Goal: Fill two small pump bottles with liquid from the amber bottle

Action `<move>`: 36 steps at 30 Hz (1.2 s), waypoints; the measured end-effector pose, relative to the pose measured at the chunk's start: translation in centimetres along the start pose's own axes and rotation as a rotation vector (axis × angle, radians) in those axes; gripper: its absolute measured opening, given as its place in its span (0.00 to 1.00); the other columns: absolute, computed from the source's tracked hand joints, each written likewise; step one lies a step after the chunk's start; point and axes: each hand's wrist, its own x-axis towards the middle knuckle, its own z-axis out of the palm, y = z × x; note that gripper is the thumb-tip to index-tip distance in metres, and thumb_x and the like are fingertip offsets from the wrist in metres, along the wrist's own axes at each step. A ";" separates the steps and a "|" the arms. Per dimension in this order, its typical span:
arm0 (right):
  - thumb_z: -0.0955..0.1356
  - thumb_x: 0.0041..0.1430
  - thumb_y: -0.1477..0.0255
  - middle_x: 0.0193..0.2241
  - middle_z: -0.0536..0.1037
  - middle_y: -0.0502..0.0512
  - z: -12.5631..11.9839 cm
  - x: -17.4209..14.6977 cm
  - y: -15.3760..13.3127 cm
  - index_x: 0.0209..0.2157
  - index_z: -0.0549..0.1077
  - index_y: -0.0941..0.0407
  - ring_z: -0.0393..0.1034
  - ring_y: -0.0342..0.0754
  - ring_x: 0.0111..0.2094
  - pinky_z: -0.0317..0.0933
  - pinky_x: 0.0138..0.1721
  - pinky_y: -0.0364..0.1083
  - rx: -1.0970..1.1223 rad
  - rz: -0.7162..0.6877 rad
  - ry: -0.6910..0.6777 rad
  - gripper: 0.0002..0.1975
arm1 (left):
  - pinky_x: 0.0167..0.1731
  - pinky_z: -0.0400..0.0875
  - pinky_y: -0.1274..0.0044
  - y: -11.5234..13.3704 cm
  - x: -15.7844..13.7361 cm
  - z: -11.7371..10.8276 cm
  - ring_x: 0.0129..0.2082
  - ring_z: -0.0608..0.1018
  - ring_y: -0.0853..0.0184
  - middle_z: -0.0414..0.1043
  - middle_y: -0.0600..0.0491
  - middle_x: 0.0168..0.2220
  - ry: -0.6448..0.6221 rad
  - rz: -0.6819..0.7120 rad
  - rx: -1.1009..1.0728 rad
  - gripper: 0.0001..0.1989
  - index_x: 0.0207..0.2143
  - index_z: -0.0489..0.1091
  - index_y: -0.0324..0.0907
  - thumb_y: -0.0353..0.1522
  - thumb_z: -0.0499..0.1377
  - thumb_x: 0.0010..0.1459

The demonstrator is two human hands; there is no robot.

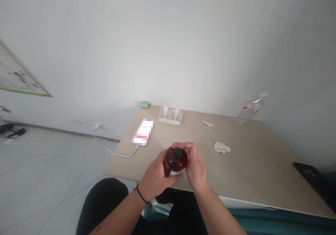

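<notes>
A dark amber bottle (171, 159) with a small black cap stands upright at the table's near edge, part of a white label showing low on its front. My left hand (158, 173) is wrapped round its left side, the thumb across the front. On the other side my right hand (195, 165) curls against the bottle, its fingers reaching round the far side near the shoulder. The fingertips behind the bottle are partly hidden. Whether the bottle's base touches the table cannot be made out.
On the beige table (252, 165) lie a phone (144, 132) with a white cable (123, 155), a crumpled tissue (222, 147) and a small white packet (208, 123). A clear holder (170, 116), green case (145, 104) and plastic water bottle (248, 112) are at the back. A dark object (313, 180) sits right.
</notes>
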 end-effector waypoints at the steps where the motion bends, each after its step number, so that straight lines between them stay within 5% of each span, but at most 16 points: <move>1: 0.58 0.68 0.53 0.40 0.82 0.56 0.0 0.0 0.1 0.39 0.72 0.50 0.76 0.53 0.45 0.68 0.51 0.55 0.048 0.009 0.009 0.19 | 0.41 0.73 0.69 0.0 0.0 0.0 0.40 0.78 0.59 0.74 0.49 0.49 -0.001 -0.001 0.001 0.40 0.60 0.60 0.47 0.30 0.70 0.45; 8: 0.60 0.68 0.56 0.43 0.81 0.57 -0.4 0.1 0.3 0.42 0.78 0.52 0.74 0.54 0.49 0.65 0.55 0.54 -0.031 0.021 -0.040 0.20 | 0.45 0.72 0.68 0.1 0.0 0.0 0.44 0.78 0.58 0.74 0.50 0.49 0.006 0.002 0.018 0.38 0.58 0.61 0.47 0.30 0.70 0.45; 15: 0.63 0.68 0.59 0.42 0.82 0.53 -0.2 0.0 0.4 0.44 0.75 0.49 0.75 0.50 0.47 0.66 0.52 0.51 0.119 0.039 -0.022 0.13 | 0.48 0.72 0.67 -0.1 0.1 0.1 0.48 0.77 0.57 0.73 0.49 0.52 0.004 0.022 -0.004 0.38 0.59 0.60 0.47 0.30 0.70 0.45; 21: 0.64 0.67 0.60 0.41 0.81 0.55 -0.2 0.0 0.3 0.38 0.76 0.52 0.73 0.51 0.48 0.64 0.53 0.51 0.076 0.019 -0.024 0.13 | 0.42 0.73 0.69 -0.2 0.1 0.1 0.42 0.79 0.60 0.75 0.51 0.47 0.005 0.004 0.024 0.37 0.58 0.61 0.46 0.30 0.70 0.46; 26: 0.65 0.67 0.61 0.42 0.81 0.55 -0.3 0.0 0.2 0.47 0.74 0.50 0.74 0.50 0.48 0.64 0.53 0.52 0.085 0.043 -0.037 0.13 | 0.42 0.73 0.69 0.0 0.1 0.0 0.41 0.79 0.60 0.75 0.51 0.48 -0.006 0.000 0.015 0.38 0.58 0.60 0.47 0.31 0.70 0.46; 31: 0.65 0.67 0.62 0.43 0.81 0.55 -0.4 0.0 0.1 0.40 0.76 0.51 0.73 0.50 0.49 0.63 0.55 0.51 0.031 0.014 -0.066 0.11 | 0.41 0.72 0.70 0.2 0.1 -0.1 0.40 0.79 0.60 0.76 0.51 0.46 -0.005 -0.004 0.011 0.36 0.58 0.61 0.46 0.31 0.70 0.46; 36: 0.66 0.66 0.62 0.43 0.81 0.54 -0.5 0.0 0.2 0.47 0.74 0.49 0.74 0.50 0.47 0.65 0.53 0.52 0.056 0.024 -0.068 0.11 | 0.37 0.72 0.71 0.4 0.0 -0.2 0.35 0.79 0.62 0.76 0.51 0.45 -0.013 -0.007 0.014 0.37 0.58 0.61 0.46 0.31 0.70 0.46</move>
